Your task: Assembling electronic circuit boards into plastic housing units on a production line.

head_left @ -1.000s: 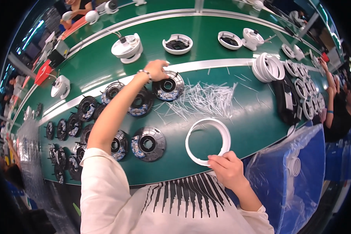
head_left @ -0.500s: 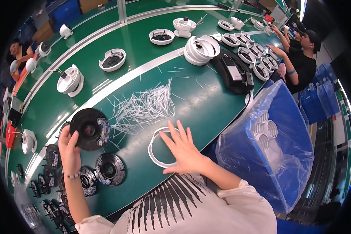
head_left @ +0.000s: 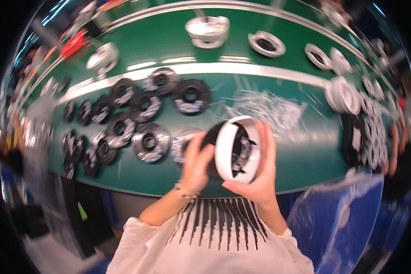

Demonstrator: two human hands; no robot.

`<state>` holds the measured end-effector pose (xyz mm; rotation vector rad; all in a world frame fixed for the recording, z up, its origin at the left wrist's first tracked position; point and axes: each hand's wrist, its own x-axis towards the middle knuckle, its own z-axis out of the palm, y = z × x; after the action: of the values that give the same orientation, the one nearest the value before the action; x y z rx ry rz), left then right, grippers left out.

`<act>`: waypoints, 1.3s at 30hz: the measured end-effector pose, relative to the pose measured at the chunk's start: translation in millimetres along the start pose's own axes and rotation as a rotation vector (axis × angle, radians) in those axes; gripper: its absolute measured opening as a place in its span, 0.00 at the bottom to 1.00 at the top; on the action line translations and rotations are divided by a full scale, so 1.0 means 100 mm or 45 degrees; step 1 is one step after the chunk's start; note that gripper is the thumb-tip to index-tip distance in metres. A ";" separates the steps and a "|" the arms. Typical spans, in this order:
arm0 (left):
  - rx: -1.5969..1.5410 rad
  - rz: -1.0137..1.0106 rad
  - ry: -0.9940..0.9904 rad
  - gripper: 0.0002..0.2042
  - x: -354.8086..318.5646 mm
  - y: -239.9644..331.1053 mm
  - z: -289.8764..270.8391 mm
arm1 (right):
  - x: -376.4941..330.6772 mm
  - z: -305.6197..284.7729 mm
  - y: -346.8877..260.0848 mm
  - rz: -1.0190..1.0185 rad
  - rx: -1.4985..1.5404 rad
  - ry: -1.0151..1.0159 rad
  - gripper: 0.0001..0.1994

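A long green workbench with a pale stripe curves across the view. Round black disc parts lie in rows at nine o'clock, and a heap of thin white plastic strips sits at one o'clock. At centre, both hands hold a white plastic ring around a black disc, tilted on edge above the bench. The left hand presses its left side, and the right hand cups it, fingers closed round the rim.
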<state>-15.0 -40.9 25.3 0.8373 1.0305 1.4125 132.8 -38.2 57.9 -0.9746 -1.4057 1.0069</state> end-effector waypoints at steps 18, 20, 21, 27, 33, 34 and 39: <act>-1.333 -0.811 -0.555 0.20 0.10 -0.08 -0.11 | 0.02 0.08 -0.18 -0.023 0.113 -0.171 0.58; -1.357 -0.716 -0.409 0.23 0.07 0.08 -0.13 | 0.08 0.15 -0.25 0.048 0.274 -0.083 0.59; -1.553 -0.537 -0.518 0.25 0.14 0.07 -0.12 | 0.07 0.15 -0.18 0.012 0.285 -0.121 0.57; -1.312 -0.406 -0.521 0.31 0.08 -0.16 -0.05 | 0.03 0.14 -0.19 -0.145 -0.423 -0.162 0.58; -1.164 -0.717 -0.475 0.30 0.13 -0.04 0.00 | -0.03 0.05 -0.17 -0.275 -0.671 -0.211 0.57; -1.008 -0.759 -0.361 0.29 0.13 -0.02 0.01 | -0.03 0.04 -0.17 -0.268 -0.674 -0.209 0.57; -1.264 -0.789 -0.495 0.25 0.12 -0.01 0.00 | -0.03 0.03 -0.22 -0.284 -0.766 -0.274 0.55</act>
<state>-15.5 -29.3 23.8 0.0195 0.1627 0.9680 129.7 -47.7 77.6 -1.1230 -2.0125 0.5345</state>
